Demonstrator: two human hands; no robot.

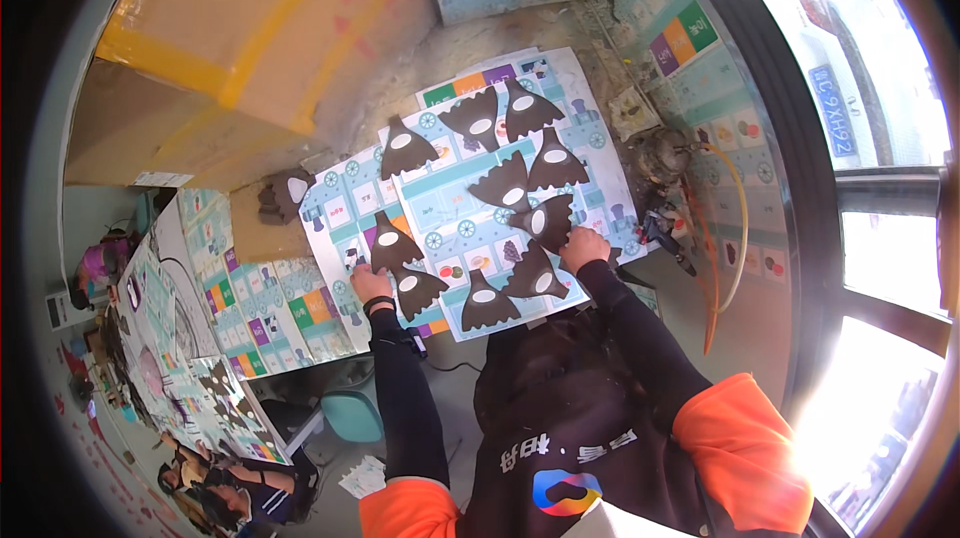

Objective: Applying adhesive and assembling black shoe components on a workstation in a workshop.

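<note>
Across a teal-printed worktop (435, 206) lie scalloped dark cutouts (408, 154). The left hand (371, 284), at eight o'clock, and right hand (585, 250), at four, curl beside cutouts; any grip is unclear. Dragging the right could skew its crowded neighbours.

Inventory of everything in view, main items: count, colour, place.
Toothed pieces: eleven, dark with pale ovals; ten on the sheets before the person, one further left.
Patterned sheets: several, mostly teal and white; work surface and walls.
Cardboard box: at least one, brown, yellow tape; upper left.
Hoses: at least two, yellow and orange; right.
Seat: one, teal; below the work surface.
Other people: at least two, one in dark clothing; lower left.
Left hand: one, bare; sheets' lower left.
Right hand: one, bare; sheets' lower right.
</note>
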